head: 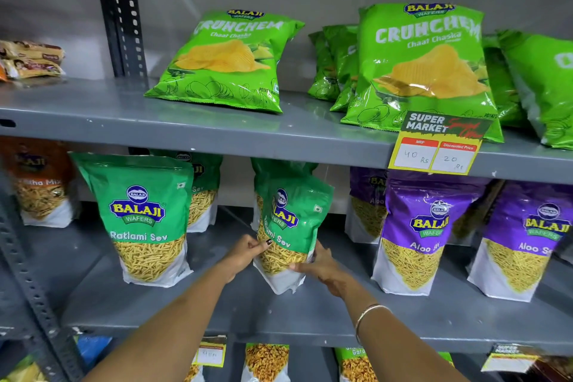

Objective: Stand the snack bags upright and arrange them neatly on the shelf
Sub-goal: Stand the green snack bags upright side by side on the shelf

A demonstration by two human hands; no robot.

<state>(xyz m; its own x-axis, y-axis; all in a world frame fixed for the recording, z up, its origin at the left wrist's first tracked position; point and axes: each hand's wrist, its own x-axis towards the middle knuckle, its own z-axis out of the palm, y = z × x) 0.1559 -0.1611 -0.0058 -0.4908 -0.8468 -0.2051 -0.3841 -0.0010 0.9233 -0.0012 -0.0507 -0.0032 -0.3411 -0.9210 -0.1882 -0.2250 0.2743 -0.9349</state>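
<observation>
Fingers [263,243] of both hands clasp green bag [290,226] (tilted).

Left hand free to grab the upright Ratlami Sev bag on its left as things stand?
Probably not at once: the left hand and right hand both grip the tilted Ratlami Sev bag. The shelf between it and the upright bag looks clear.

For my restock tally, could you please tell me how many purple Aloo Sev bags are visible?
3: one front-centre, one far right, one behind at left. More may be hidden behind them.
</observation>
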